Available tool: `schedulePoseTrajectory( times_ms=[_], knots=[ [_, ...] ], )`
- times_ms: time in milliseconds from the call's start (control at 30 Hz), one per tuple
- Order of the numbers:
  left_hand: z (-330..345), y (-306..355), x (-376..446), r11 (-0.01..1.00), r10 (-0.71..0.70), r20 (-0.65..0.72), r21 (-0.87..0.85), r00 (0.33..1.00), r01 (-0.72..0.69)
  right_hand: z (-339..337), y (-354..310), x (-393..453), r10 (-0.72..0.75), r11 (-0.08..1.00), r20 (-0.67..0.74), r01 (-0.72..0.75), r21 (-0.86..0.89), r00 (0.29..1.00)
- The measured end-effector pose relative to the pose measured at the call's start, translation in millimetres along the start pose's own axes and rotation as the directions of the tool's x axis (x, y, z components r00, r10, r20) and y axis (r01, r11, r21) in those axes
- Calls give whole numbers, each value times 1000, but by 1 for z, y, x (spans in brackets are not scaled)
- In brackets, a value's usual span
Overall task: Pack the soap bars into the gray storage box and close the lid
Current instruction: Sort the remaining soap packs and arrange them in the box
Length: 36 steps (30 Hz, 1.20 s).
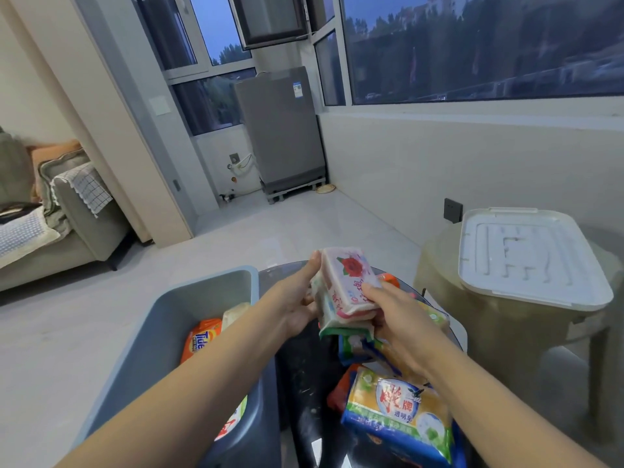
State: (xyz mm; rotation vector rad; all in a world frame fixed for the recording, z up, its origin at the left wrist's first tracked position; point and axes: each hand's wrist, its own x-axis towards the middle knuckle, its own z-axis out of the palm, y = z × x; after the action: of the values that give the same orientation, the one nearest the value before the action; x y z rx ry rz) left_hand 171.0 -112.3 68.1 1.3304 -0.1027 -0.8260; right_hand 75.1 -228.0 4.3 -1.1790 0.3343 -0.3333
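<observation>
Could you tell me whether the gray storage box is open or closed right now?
Open. The box has no lid on it, and soap bars show inside; the white lid lies apart on the stool.

Rose-printed soap bars (349,282) stacked above open gray box (162,319); white lid (530,255) apparently aside.

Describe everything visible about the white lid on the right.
The white lid is a rounded rectangle of matte plastic with raised ribs on its panel and a small tab at its far edge. It lies flat, off the gray storage box, on a beige stool by the wall. Neither hand touches it.
</observation>
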Motion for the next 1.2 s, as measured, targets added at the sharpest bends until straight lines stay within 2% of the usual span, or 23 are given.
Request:
schedulePoseTrajectory(
  times_ms=[133, 233, 367, 467, 567, 667, 767, 933, 1033, 1200],
  knots=[
    [1, 2, -13, 993, 62, 7, 103, 998, -62, 9, 0, -1, -17, 997, 50, 14, 70, 999],
    [-2, 5, -21, 990, 76, 20, 120, 997, -78, 20, 1, -3, -72, 995, 81, 66, 77, 994],
    [-12, 4, -31, 978, 108, 82, 169, 991, -121, 39, -5, -8, -142, 987, 176, 125, 105, 974],
    [-24, 11, -39, 961, 184, 86, 195, 979, -197, 55, -10, -11, -170, 982, 262, 141, 124, 950],
    [-40, 22, -49, 928, 255, 53, 266, 966, -259, 71, -13, -12, -187, 982, 343, 164, 96, 921],
    [-57, 31, -60, 909, 277, -9, 326, 961, -260, 94, -13, -10, -191, 982, 389, 179, 65, 902],
    [-76, 39, -70, 915, 271, -61, 326, 961, -237, 117, -8, -9, -179, 980, 454, 197, 6, 873],
    [-107, 47, -74, 948, 208, -45, 256, 977, -190, 139, 1, -6, -145, 973, 528, 218, -79, 837],
    [-119, 47, -69, 977, 143, -76, 170, 987, -129, 144, 5, -9, -109, 950, 502, 239, -203, 858],
    [-138, 45, -51, 998, 24, -143, 63, 990, -15, 144, 11, -17, -128, 860, 431, 316, -399, 893]
  ],
)
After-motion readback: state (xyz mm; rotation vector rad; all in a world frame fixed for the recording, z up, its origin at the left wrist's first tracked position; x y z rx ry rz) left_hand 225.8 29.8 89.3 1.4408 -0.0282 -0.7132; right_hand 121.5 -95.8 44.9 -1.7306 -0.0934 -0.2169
